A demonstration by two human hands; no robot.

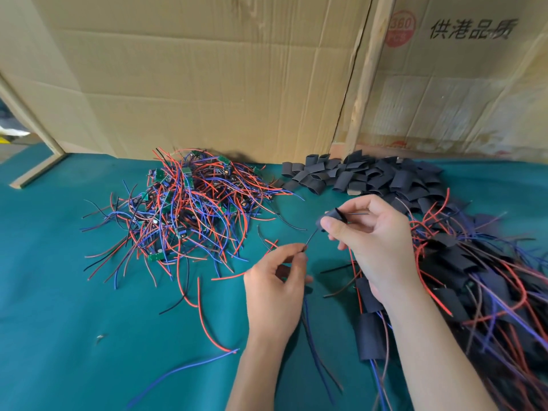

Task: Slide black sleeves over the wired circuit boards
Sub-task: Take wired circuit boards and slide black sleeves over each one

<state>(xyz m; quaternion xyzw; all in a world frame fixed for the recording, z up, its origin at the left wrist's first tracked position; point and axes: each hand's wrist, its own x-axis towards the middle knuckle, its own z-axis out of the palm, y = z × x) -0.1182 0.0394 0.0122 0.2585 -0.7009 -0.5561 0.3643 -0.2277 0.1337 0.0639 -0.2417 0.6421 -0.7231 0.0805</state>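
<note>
bare boards: big tangle of unsleeved circuit boards (189, 203) with red, blue and black leads, far left on the green cloth (59, 292), well away from both hands.
left hand: the left hand (274, 289) has fingertips pinched on a thin dark wire (311, 237) that runs up toward the sleeve; more leads trail down below the palm.
right hand: the right hand (370, 232) pinches one black sleeve (333, 216) between thumb and fingers, mouth facing the wire.
tip: I'd keep the tube squeezed open and pull the leads straight through so the board follows flat. Can't see the board itself here.
empty sleeves: loose pile of sleeves (370, 176) just behind the hands.
done pile: sleeved ones (474, 277) heaped on the right.
</note>
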